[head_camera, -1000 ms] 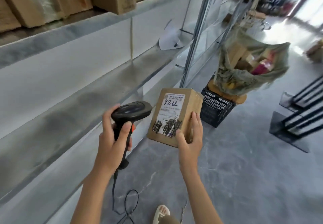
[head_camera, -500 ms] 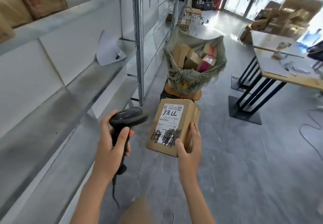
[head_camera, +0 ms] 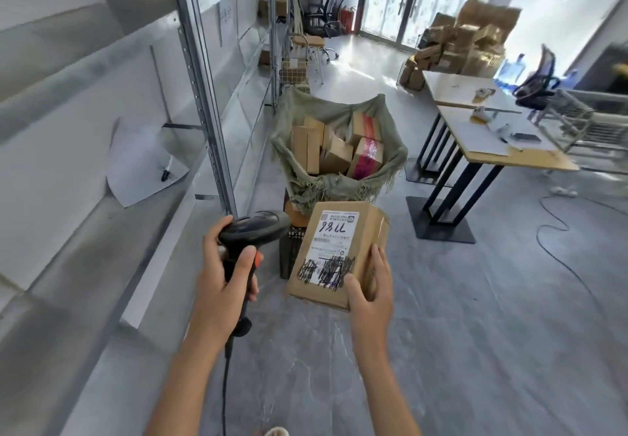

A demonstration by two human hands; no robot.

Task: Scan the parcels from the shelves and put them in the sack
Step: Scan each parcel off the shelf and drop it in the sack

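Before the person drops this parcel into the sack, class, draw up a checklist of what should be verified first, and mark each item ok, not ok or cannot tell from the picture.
1. Parcel held securely: ok; the right hand grips its lower corner, thumb on the label face.
2. Label facing up and readable for scanning: ok; the white label with its barcode shows.
3. Scanner ready: ok; the left hand holds its handle, head beside the parcel.
4. Scan already registered: cannot tell; no beam or signal shows.
5. Sack open: ok; its mouth gapes straight ahead.
6. Room in the sack: ok; boxes sit below its rim.
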